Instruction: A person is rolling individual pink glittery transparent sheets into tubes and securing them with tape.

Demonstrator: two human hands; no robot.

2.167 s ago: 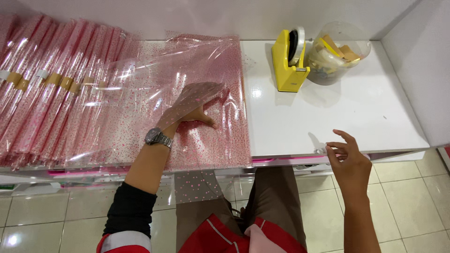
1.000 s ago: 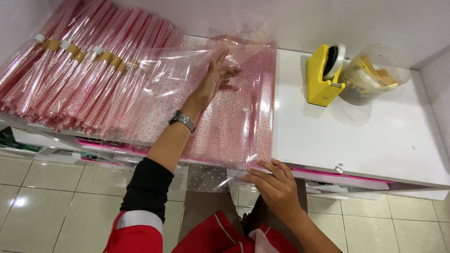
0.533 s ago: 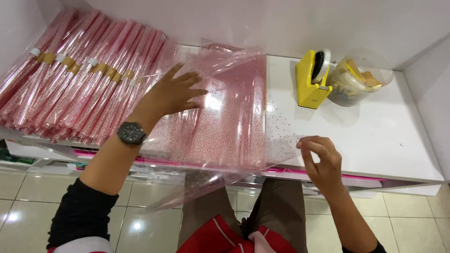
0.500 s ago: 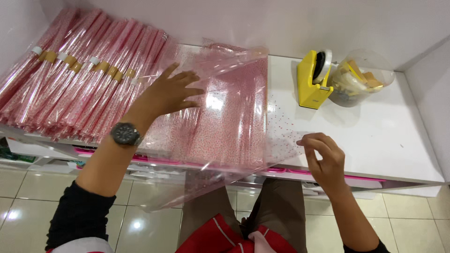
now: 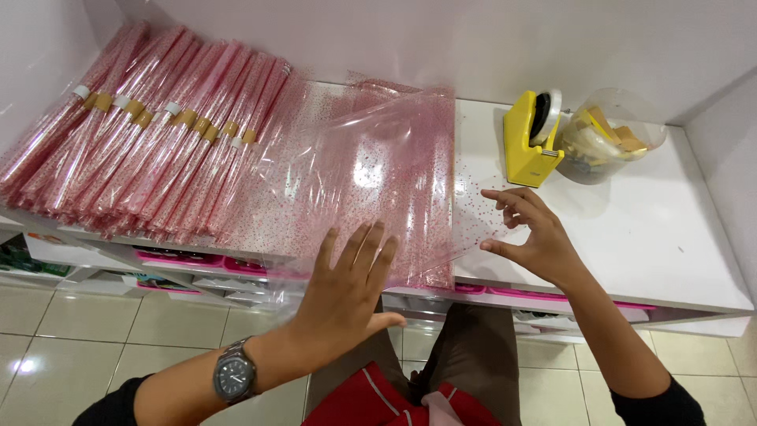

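A clear plastic sheet with pink dots [image 5: 371, 170] is lifted off a flat stack of the same sheets on the white counter [image 5: 631, 237]. My right hand [image 5: 528, 233] pinches the sheet's right corner between thumb and fingers. My left hand [image 5: 351, 288], with a wristwatch, hovers flat and fingers spread at the sheet's near edge by the counter's front; I cannot tell whether it touches the sheet.
Several rolled pink-dotted bundles [image 5: 142, 134] tied with tan bands lie at the left. A yellow tape dispenser [image 5: 532, 138] and a clear tub of paper bits [image 5: 611, 142] stand at the back right. Pink drawer edges [image 5: 181, 260] run under the counter, above a tiled floor.
My left hand slid back from the middle of the stack toward the counter's front edge. My right hand moved up onto the counter, pulling one sheet's corner to the right.
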